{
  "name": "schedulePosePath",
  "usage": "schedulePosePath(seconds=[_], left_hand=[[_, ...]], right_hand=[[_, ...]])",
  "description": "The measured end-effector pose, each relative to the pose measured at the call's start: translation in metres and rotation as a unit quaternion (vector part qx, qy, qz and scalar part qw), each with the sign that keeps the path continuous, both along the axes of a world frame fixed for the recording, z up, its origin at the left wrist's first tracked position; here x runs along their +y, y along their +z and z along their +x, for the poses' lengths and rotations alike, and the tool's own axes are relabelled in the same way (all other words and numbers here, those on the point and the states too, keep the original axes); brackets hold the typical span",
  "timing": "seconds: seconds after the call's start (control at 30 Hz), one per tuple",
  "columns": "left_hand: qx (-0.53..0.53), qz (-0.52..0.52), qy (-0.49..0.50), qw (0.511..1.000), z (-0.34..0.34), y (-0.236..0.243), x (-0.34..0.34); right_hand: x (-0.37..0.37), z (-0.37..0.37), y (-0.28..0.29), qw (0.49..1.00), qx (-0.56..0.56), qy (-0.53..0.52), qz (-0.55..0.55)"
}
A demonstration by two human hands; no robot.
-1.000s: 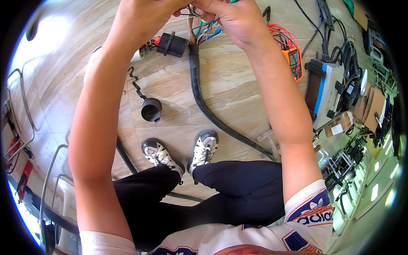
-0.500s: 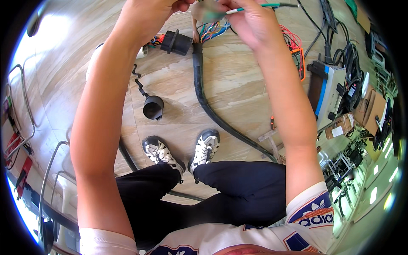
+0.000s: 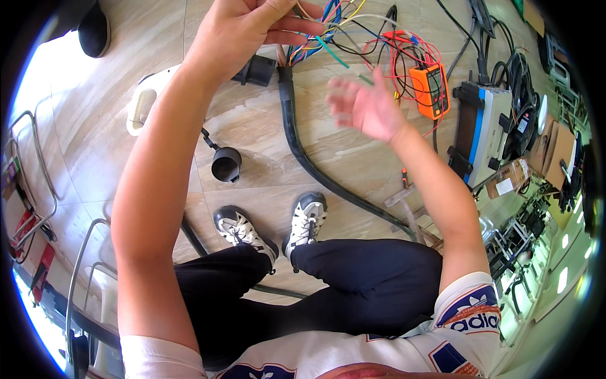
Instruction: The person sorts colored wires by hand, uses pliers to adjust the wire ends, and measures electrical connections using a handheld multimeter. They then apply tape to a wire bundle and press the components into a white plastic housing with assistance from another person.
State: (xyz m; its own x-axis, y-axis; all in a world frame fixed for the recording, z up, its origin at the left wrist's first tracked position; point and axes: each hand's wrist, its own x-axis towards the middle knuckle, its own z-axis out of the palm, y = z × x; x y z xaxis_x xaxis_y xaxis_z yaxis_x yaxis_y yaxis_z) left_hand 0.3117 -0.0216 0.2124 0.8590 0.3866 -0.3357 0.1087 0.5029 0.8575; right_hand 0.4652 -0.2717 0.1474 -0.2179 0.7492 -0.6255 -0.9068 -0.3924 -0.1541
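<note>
At the top, my left hand [image 3: 259, 35] has its fingers curled on thin coloured wires [image 3: 334, 19], which fan out from a thick black cable [image 3: 290, 126]. My right hand [image 3: 369, 110], blurred and lower right, is open with fingers apart, near a loose green wire [image 3: 331, 52]. A black rectangular connector [image 3: 255, 71] lies partly hidden behind my left wrist. Below it sits a black cap [image 3: 226, 165] on a strap. An orange multimeter [image 3: 429, 91], tangled with red and black leads, is right of my right hand.
Another person's dark shoe [image 3: 93, 31] is at upper left, a white object [image 3: 142, 107] beside my left forearm. A metal case [image 3: 489, 136], black cables [image 3: 521, 101], cardboard box [image 3: 508, 180] and small screwdriver [image 3: 404, 179] lie right. Tubular metal frames [image 3: 74, 271] stand left.
My right hand dropped lower, opened and let go of the green-and-white wire. My left hand shifted right across the wire bundle. The other person's shoe appeared at upper left.
</note>
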Motion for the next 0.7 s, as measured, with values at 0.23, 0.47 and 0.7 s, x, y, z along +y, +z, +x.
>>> schedulePosePath(seconds=[0.23,0.47,0.7], left_hand=[[-0.008,0.023,-0.086,0.996,0.002,0.002,-0.005],[-0.017,0.106,-0.135,0.985,0.007,0.006,-0.022],[0.004,0.153,-0.147,0.977,0.005,0.015,-0.025]], right_hand=[[0.003,-0.023,0.107,0.845,-0.143,0.434,0.278],[0.072,-0.001,0.131,0.819,-0.553,0.016,0.153],[0.069,-0.009,0.108,0.787,-0.605,0.045,0.113]])
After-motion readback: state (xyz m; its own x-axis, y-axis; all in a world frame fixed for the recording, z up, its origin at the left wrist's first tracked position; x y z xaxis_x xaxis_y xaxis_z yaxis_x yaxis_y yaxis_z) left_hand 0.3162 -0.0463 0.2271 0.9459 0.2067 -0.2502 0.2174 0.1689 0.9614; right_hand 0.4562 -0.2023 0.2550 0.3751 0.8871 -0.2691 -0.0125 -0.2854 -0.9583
